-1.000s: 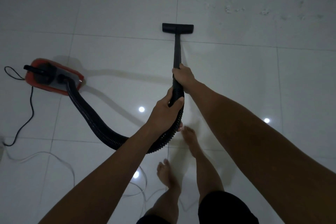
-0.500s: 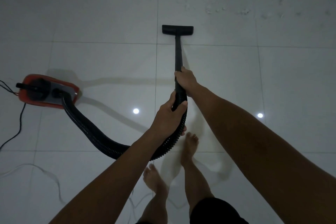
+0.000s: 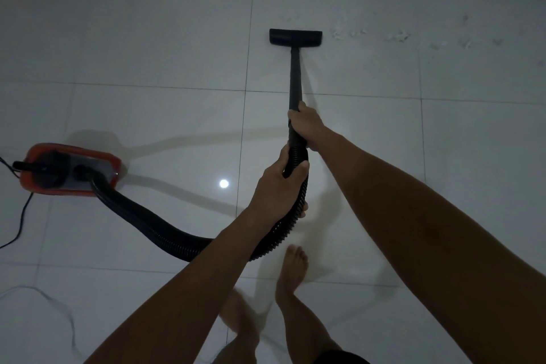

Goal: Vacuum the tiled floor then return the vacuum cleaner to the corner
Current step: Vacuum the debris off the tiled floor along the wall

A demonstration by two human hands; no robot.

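The fingers [image 3: 295, 115] of the right hand [image 3: 305, 124] were clenched around the black wand [image 3: 294, 77] near its lower end, at the centre of the frame. Just below it, the left hand [image 3: 277, 186] grasped the ribbed black hose [image 3: 165, 233] where it joins the wand, thumb laid over the top. The wand ran straight up the frame to the flat floor nozzle [image 3: 295, 37], which lay on the white tiled floor [image 3: 147, 38] in the upper middle. Pale specks of debris [image 3: 396, 36] were scattered just right of the nozzle. The hose curved down and left to the red vacuum cleaner [image 3: 68, 170], which sat on the floor at the left edge, its black power cord [image 3: 20, 224] trailing off the frame. A bare foot [image 3: 292, 269] stood below the hands.
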